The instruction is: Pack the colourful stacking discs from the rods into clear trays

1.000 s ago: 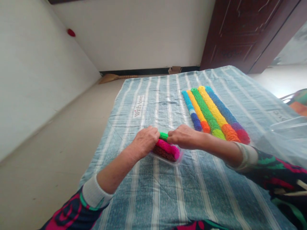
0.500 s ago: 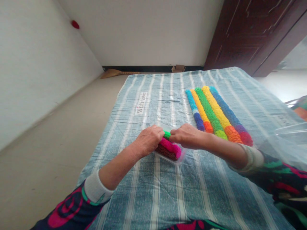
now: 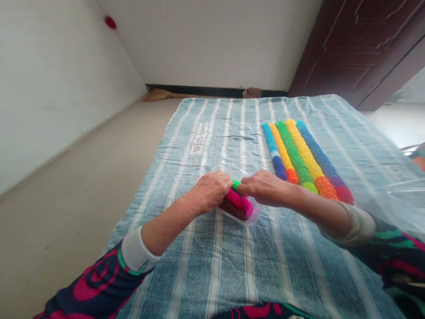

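A clear plastic box (image 3: 255,219) sits on the striped cloth in front of me. Inside it lie a brown roll (image 3: 233,208) and a bright pink roll (image 3: 242,203), both with a bumpy, beaded-looking surface. Over the far side of the box, a green roll (image 3: 235,185) is pinched at its two ends. My left hand (image 3: 212,188) closes on its left end, my right hand (image 3: 260,188) on its right end. The fingers cover most of the green roll and the far part of the box.
Several long multicoloured rolls (image 3: 299,159) lie side by side at the right of the cloth-covered table (image 3: 186,248). A clear plastic container (image 3: 403,188) stands at the right edge. A broom (image 3: 159,94) and a small cardboard box (image 3: 251,92) lie on the floor by the wall.
The camera view has shifted slightly, so everything sits a little further right. Both hands keep hold of the green roll at the box, with barely any movement.
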The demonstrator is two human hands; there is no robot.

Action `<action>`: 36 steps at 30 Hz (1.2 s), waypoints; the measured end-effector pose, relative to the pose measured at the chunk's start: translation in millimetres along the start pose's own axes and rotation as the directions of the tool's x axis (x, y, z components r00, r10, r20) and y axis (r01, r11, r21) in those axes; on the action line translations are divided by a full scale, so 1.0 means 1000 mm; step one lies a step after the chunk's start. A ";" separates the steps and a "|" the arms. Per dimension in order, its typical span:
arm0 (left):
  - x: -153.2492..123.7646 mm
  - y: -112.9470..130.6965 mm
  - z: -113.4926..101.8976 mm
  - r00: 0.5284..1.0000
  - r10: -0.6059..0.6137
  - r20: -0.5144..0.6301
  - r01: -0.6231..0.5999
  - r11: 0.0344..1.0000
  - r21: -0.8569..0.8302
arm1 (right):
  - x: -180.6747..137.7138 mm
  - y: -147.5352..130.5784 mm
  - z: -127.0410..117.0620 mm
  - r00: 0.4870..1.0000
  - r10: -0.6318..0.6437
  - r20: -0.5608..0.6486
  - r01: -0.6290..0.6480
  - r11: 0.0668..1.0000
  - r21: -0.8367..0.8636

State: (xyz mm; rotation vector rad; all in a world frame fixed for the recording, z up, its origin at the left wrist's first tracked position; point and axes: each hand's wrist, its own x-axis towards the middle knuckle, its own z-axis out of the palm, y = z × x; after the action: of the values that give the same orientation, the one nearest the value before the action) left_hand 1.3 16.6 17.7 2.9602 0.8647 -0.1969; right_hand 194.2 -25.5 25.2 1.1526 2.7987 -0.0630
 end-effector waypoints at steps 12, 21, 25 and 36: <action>0.001 0.004 0.002 1.000 -0.007 -0.011 0.006 1.000 -0.018 | -0.002 0.000 0.001 1.000 -0.010 0.017 0.010 1.000 0.000; -0.001 0.006 0.002 0.999 -0.013 -0.047 0.011 0.999 -0.041 | -0.006 0.001 0.007 1.000 -0.022 -0.021 0.023 1.000 0.012; -0.002 0.009 -0.003 1.000 0.000 -0.020 0.000 1.000 0.018 | -0.007 0.002 0.008 0.999 -0.034 -0.039 0.036 0.999 0.040; -0.002 0.009 -0.003 1.000 -0.012 -0.007 0.012 0.998 -0.059 | -0.008 0.000 0.007 0.999 -0.025 -0.046 0.027 0.999 0.034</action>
State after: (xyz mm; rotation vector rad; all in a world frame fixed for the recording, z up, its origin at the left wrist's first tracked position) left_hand 5.2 8.2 20.5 2.9034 0.8737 -0.1587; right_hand 201.0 -31.6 19.5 1.1392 2.8636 -0.0885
